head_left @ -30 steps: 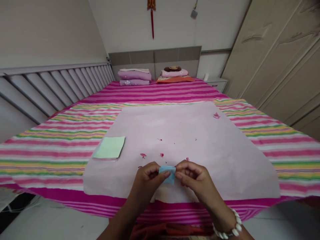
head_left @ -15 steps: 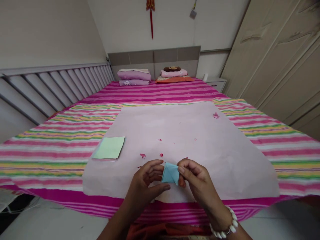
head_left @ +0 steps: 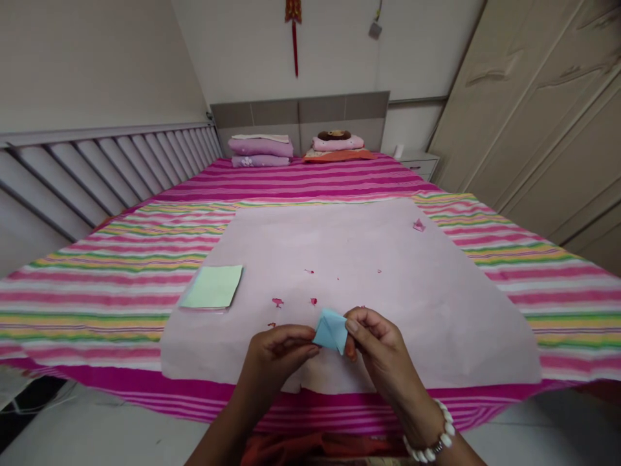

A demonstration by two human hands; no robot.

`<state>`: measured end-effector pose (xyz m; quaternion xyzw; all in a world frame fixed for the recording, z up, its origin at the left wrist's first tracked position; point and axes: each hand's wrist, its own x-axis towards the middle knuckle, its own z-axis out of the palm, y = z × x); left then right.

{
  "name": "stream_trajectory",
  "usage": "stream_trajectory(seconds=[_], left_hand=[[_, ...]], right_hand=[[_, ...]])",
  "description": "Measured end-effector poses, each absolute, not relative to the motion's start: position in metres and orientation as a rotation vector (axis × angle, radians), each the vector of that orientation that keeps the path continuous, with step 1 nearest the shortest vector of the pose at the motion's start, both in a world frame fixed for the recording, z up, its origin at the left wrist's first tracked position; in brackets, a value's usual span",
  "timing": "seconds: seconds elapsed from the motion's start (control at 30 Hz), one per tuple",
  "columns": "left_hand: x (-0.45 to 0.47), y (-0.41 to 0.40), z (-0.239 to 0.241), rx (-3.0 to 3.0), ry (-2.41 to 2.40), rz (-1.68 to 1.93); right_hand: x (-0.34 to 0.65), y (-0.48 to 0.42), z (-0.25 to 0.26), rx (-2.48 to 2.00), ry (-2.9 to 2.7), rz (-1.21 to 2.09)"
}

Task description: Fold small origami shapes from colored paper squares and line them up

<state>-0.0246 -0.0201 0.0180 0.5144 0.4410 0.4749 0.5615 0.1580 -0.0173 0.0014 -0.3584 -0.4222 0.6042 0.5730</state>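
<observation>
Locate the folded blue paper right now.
In the head view, the folded blue paper is low, just right of centre, between the left hand at its left corner and the right hand at its right edge, over the pale sheet.

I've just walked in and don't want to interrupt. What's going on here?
Someone holds folded blue paper in both hands: the right hand at its right edge, the left hand at its left corner. Beneath is a large pale sheet on a bed. Red scraps lie on it, with a green-topped stack near its left edge.
</observation>
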Motion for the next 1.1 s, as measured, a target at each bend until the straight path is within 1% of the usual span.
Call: stream_trajectory(seconds=[0.33,0.5,0.63,0.8,1.1], left_hand=[[-0.0286,-0.0146,0.0184,1.178,1.017,1.091],[-0.0279,-0.0137,0.0212,1.229,1.045,1.1],[-0.0272,-0.0147,0.0214,1.226,1.071,1.118],[-0.0272,-0.0171,0.0208,1.218,1.117,1.162],[-0.0283,-0.0169,0.0258,1.263,1.154,1.128]], right_hand=[[0.1553,-0.0168,0.0011,-0.809,-0.957,1.451],[0.1552,-0.0156,-0.0018,-0.82,-0.948,1.399],[0.1555,-0.016,-0.001,-0.798,-1.013,1.357],[0.1561,-0.0186,0.0041,-0.785,-1.068,1.379],[0.1584,-0.0187,0.0068,-0.805,-1.118,1.394]])
